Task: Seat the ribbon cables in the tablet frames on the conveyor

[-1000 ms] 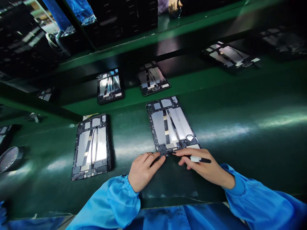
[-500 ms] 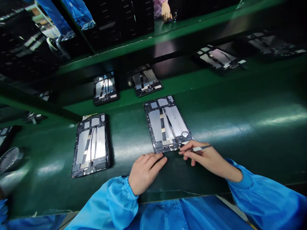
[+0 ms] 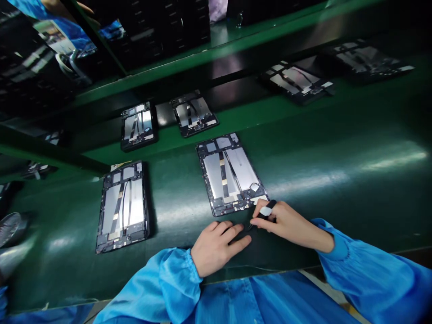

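Note:
An opened tablet (image 3: pixel 232 173), its inner side facing up with grey panels and dark ribbon cables, lies on the green bench before me. My left hand (image 3: pixel 218 246) rests palm down just below its near edge, fingers stretched out, thumb apart, holding nothing. Beyond the tablet's near right corner, my right hand (image 3: pixel 281 220) is closed around dark tweezers (image 3: pixel 266 210) with a white band. The tweezers' tips point down at the bench close to my left fingertips, off the tablet. A second opened tablet (image 3: pixel 123 207) lies to the left.
Several more opened tablets, such as this one (image 3: pixel 194 113), sit in a row on the far track. A green post (image 3: pixel 50 150) slants in from the left, near a clear round dish (image 3: pixel 12 228). Another person's hand (image 3: pixel 83 9) shows at the top left.
My right hand has drawn the tweezers back from the tablet's near edge and turned them more upright. My left hand has slid slightly right and away from the tablet. The view has shifted slightly.

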Action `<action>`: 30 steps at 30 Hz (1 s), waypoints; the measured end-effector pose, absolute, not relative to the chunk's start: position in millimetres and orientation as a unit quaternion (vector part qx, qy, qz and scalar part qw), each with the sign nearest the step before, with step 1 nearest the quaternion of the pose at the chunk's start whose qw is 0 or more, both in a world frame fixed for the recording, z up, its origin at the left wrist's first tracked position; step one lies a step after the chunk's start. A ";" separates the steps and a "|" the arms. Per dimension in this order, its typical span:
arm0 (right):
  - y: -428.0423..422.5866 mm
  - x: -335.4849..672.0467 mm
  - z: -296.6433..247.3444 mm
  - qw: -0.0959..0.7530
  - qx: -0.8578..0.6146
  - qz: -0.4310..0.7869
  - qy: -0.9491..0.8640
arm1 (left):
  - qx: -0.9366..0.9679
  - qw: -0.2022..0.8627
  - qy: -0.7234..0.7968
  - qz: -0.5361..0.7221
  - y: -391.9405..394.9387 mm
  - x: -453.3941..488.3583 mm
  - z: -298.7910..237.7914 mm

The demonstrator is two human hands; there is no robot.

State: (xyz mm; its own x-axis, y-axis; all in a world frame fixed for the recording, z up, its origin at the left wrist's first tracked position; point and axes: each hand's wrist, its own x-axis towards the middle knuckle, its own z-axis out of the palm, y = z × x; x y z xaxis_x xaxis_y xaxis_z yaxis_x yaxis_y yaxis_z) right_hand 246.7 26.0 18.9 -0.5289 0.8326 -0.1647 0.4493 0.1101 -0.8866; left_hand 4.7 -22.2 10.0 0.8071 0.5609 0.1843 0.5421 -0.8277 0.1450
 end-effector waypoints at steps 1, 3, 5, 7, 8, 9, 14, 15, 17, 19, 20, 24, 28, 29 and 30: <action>25.1 246.8 18.2 0.196 -0.448 0.497 -0.717 | 0.949 0.042 0.290 0.112 -22.4 5.2 10.2; 24.2 247.7 17.5 0.197 -0.451 0.503 -0.710 | 0.949 0.044 0.291 0.116 -22.8 6.6 10.7; 26.6 249.1 18.9 0.202 -0.452 0.543 -0.678 | 0.948 0.047 0.292 0.119 -23.4 8.1 10.9; 34.0 250.1 22.8 0.227 -0.450 0.598 -0.623 | 0.946 0.048 0.295 0.122 -24.0 8.5 11.1; 39.5 249.6 25.5 0.246 -0.450 0.618 -0.596 | 0.945 0.048 0.298 0.127 -24.0 7.9 11.3; 45.8 248.1 28.4 0.264 -0.450 0.628 -0.577 | 0.942 0.047 0.303 0.135 -23.7 6.7 11.8; 76.7 222.9 35.8 0.253 -0.431 0.648 -0.575 | 0.907 0.015 0.373 0.195 -17.5 -8.7 17.1; 80.8 216.2 35.4 0.235 -0.423 0.659 -0.576 | 0.898 0.008 0.389 0.205 -16.0 -12.4 17.9; 86.8 204.5 34.0 0.203 -0.407 0.676 -0.579 | 0.886 -0.003 0.409 0.218 -13.6 -18.5 17.7; 90.4 196.7 33.1 0.178 -0.401 0.682 -0.585 | 0.881 -0.010 0.418 0.224 -12.5 -22.1 15.5; 91.8 194.4 32.9 0.170 -0.401 0.681 -0.589 | 0.879 -0.012 0.420 0.226 -12.3 -22.9 13.9; 95.2 191.4 31.9 0.152 -0.408 0.675 -0.596 | 0.874 -0.015 0.426 0.234 -12.9 -22.9 9.3; 95.8 191.2 29.5 0.151 -0.410 0.670 -0.600 | 0.873 -0.011 0.430 0.231 -13.3 -22.4 9.2; 95.6 191.2 29.3 0.150 -0.409 0.671 -0.600 | 0.873 -0.010 0.430 0.231 -13.3 -22.4 9.4; 95.3 191.3 29.3 0.150 -0.408 0.672 -0.600 | 0.872 -0.009 0.430 0.233 -13.3 -22.4 9.4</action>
